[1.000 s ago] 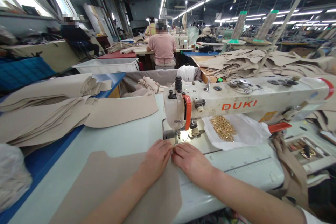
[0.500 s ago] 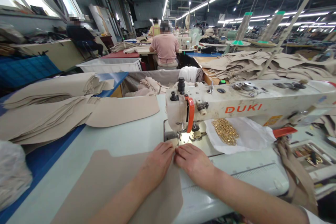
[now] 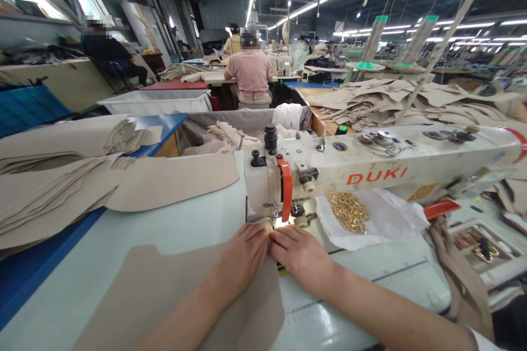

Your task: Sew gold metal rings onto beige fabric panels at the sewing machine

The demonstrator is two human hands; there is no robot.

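Observation:
A large beige fabric piece (image 3: 164, 285) lies on the pale table, its far corner under the needle area of a white sewing machine (image 3: 329, 159). My left hand (image 3: 242, 249) is closed on the edge of this piece, fingertips just in front of the lit presser foot. Right beside it, my right hand (image 3: 300, 252) pinches the same edge, the fingertips of both hands almost touching. What lies exactly under the fingertips is hidden. An orange guard (image 3: 285, 189) stands just above the hands on the machine head.
Gold metal rings (image 3: 348, 212) lie on a white bag (image 3: 387, 214) under the machine arm. Stacked beige pieces (image 3: 53, 186) lie at left. A parts tray (image 3: 486, 247) and hanging beige strips (image 3: 457, 274) are at right. A person in pink (image 3: 249, 74) sits ahead.
The view has shifted slightly, so the machine and stacks appear further left. Both hands stay on the fabric edge near the needle, with little movement of their own.

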